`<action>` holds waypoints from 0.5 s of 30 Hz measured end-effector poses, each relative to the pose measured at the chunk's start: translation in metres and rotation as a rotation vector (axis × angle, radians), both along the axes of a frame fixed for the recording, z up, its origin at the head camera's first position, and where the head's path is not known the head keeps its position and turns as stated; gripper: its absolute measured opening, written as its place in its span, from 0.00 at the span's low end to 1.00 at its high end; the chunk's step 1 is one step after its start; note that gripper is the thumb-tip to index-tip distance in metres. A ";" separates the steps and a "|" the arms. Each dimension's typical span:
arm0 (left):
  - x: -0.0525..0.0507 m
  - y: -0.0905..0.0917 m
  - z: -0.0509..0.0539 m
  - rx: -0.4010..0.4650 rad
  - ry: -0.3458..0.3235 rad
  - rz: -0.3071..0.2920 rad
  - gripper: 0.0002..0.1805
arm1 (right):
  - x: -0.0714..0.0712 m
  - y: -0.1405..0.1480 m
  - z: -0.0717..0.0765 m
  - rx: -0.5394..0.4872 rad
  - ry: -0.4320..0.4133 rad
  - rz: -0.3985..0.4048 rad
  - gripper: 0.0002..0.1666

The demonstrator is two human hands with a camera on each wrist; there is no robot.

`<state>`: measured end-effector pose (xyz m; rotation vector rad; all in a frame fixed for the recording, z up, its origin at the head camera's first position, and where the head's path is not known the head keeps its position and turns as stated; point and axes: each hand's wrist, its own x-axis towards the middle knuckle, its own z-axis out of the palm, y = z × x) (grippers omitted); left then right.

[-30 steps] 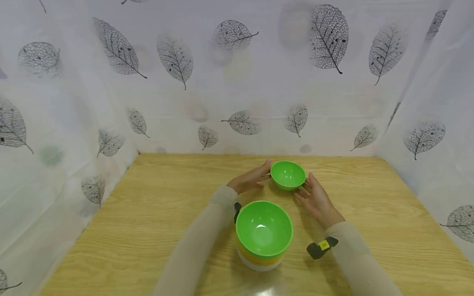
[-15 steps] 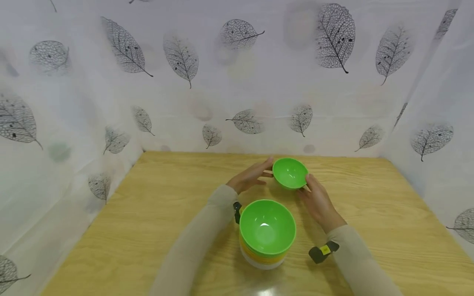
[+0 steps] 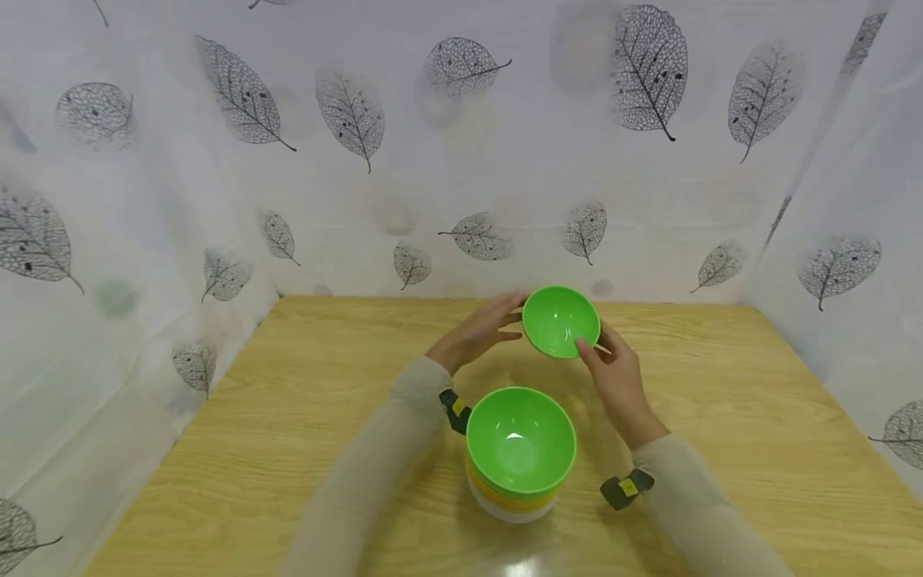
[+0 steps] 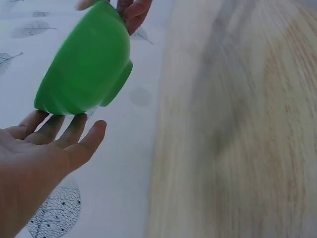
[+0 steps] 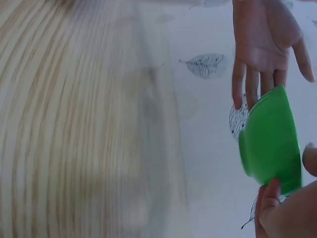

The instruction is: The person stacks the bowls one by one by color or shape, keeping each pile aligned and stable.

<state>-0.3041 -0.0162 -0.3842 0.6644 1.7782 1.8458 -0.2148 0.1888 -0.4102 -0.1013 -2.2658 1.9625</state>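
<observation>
A small green bowl [image 3: 559, 320] is raised above the far part of the table, tilted with its inside toward the head camera. My right hand [image 3: 617, 381] pinches its right side, thumb over the rim and fingers underneath. On the other side, the straight fingertips of my left hand [image 3: 479, 330] touch the bowl's outer wall, as the left wrist view shows with the green bowl [image 4: 89, 62] above the left hand [image 4: 44, 153]. Nearer to me stands a stack of bowls with a larger green bowl [image 3: 521, 441] on top; yellow and white ones show beneath it.
The wooden table [image 3: 303, 417] reaches back to a pale curtain [image 3: 490, 160] printed with dark leaves, which also closes both sides. The bowl stack stands between my two forearms.
The small green bowl has risen off the table and tilted toward me. My right thumb has come over its rim. The left hand has gone up alongside, its fingers still straight.
</observation>
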 end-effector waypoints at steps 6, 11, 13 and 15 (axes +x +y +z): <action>0.010 -0.003 0.021 0.002 0.034 -0.002 0.28 | 0.003 -0.013 0.014 -0.076 0.063 -0.038 0.32; 0.017 -0.010 0.040 -0.022 0.050 -0.007 0.29 | 0.005 -0.013 0.022 -0.061 0.150 0.040 0.35; 0.021 -0.014 0.047 -0.020 0.045 -0.017 0.29 | 0.007 -0.012 0.024 -0.029 0.180 0.093 0.38; 0.025 -0.018 0.053 -0.021 0.049 -0.032 0.29 | 0.009 -0.011 0.027 -0.007 0.217 0.136 0.41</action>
